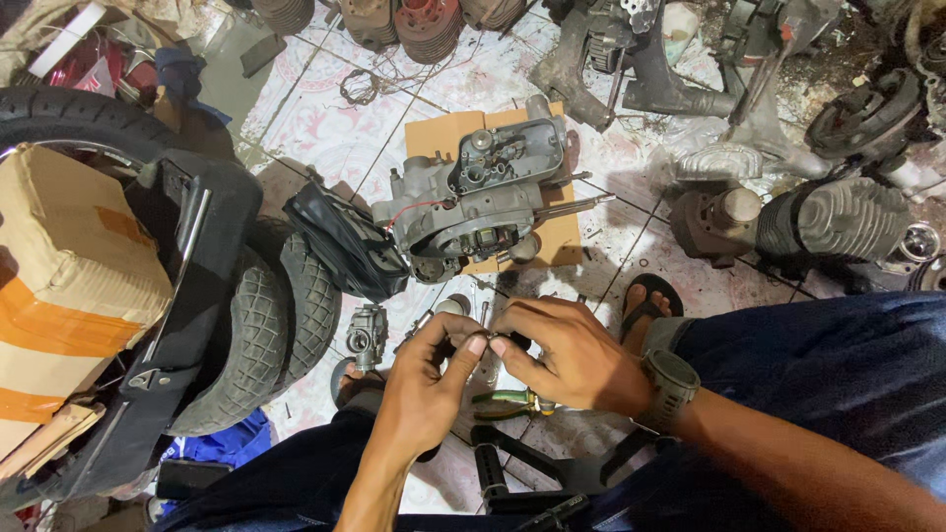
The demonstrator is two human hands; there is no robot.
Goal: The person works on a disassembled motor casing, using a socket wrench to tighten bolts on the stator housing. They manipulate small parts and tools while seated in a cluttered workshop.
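Observation:
My left hand and my right hand meet in front of me, fingertips pinched together on a small metal part that is mostly hidden between them. A grey watch is on my right wrist. Just beyond the hands an opened engine case lies on a piece of brown cardboard on the tiled floor. A small carburettor sits on the floor left of my left hand. Green-handled pliers lie under my hands.
Two stacked tyres and a taped cardboard box stand at the left. Finned cylinders and engine parts crowd the right and the back. A black bag lies beside the engine case. My sandalled foot rests near the cardboard.

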